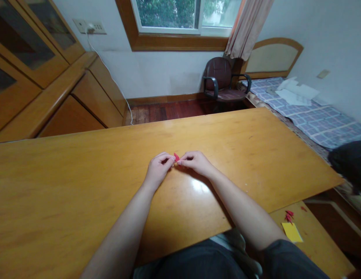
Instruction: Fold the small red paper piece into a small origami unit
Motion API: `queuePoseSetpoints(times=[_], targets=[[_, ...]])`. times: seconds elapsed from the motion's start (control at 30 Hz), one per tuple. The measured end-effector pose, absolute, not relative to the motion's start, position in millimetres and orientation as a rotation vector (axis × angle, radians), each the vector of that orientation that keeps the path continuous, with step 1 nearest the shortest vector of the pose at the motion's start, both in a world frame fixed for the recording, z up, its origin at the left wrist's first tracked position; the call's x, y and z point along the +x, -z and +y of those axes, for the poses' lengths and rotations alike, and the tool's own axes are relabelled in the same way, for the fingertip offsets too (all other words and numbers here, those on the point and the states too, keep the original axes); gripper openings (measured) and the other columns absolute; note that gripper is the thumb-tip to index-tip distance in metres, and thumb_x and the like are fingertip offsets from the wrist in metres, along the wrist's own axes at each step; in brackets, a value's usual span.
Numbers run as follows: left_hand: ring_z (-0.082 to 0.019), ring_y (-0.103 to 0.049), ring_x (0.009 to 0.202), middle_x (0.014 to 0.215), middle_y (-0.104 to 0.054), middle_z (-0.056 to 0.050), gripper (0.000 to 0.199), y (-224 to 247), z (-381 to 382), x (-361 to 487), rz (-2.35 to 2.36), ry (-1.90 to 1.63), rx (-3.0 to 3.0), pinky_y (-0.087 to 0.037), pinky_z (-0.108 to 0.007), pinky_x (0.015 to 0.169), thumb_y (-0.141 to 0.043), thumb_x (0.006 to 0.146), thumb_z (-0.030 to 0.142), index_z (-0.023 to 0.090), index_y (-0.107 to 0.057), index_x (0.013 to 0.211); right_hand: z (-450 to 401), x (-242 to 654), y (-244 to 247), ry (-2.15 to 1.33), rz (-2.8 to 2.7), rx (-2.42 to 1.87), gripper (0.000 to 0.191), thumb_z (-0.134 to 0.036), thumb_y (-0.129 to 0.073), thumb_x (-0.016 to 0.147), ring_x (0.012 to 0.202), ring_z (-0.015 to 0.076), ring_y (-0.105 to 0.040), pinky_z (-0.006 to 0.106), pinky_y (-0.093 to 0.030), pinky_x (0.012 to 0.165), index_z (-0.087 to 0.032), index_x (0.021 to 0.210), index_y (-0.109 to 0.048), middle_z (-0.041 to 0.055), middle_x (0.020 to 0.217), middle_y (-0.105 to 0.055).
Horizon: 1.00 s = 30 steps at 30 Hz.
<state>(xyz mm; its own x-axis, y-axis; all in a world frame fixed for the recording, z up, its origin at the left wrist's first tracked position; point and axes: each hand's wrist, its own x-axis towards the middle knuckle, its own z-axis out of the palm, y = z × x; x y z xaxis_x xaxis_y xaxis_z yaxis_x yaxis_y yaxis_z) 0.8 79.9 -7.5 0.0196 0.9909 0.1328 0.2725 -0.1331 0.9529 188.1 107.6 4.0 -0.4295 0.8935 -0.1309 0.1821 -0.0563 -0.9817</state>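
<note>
A small red folded piece (176, 157) is held between my two hands above the middle of the wooden table (81, 182). My left hand (160, 166) pinches it from the left with thumb and fingertips. From the right, my right hand (194, 161) grips it the same way, its fingertips close to those of my left hand. The piece points upward. Its lower part is hidden by my fingers.
At lower right, a lower wooden surface (320, 240) holds small red pieces (289, 217) and a yellow square (292, 232). Beyond the table are a brown chair (219, 75), a bed (311, 112) and wooden cabinets (72, 112).
</note>
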Motion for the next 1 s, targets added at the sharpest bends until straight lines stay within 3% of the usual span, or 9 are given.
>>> queuePoseSetpoints(times=[0.3,0.5,0.77,1.0], targets=[[-0.013,-0.056,0.062,0.069,-0.059,-0.001,0.028,-0.7,80.3,1.9,1.288,-1.161,1.457,-0.046,-0.025,0.061,-0.061,0.086,0.039,0.018,-0.070,0.071,107.3,189.8,-1.5,-1.546,-1.618,-1.171,0.032,-0.042,-0.076,0.072,0.060,0.0108,-0.053,0.023,-0.036,0.057,-0.011,0.078,-0.077,0.0032,0.067,-0.068],[-0.017,-0.061,0.078,0.079,-0.067,-0.003,0.019,2.7,81.6,3.9,1.328,-1.187,1.478,-0.046,-0.027,0.073,-0.074,0.074,0.038,0.019,-0.072,0.074,106.8,189.6,0.0,-1.462,-1.723,-1.137,0.025,-0.039,-0.074,0.074,0.067,0.0133,-0.060,0.024,-0.041,0.063,-0.015,0.078,-0.077,0.0038,0.074,-0.071],[-0.017,-0.060,0.076,0.076,-0.066,-0.003,0.018,5.0,81.5,0.5,1.341,-1.221,1.538,-0.045,-0.028,0.075,-0.068,0.080,0.034,0.020,-0.073,0.071,106.9,189.8,0.5,-1.388,-1.814,-1.138,0.026,-0.039,-0.073,0.077,0.071,0.0145,-0.061,0.024,-0.042,0.065,-0.015,0.080,-0.078,0.0046,0.078,-0.072],[-0.013,-0.052,0.064,0.071,-0.059,0.000,0.024,13.4,84.5,-5.2,1.366,-1.340,1.235,-0.041,-0.025,0.062,-0.070,0.079,0.042,0.018,-0.071,0.075,105.5,190.4,-0.9,-1.393,-1.796,-1.142,0.024,-0.037,-0.073,0.076,0.065,0.0122,-0.056,0.023,-0.038,0.060,-0.013,0.076,-0.076,0.0030,0.070,-0.068]])
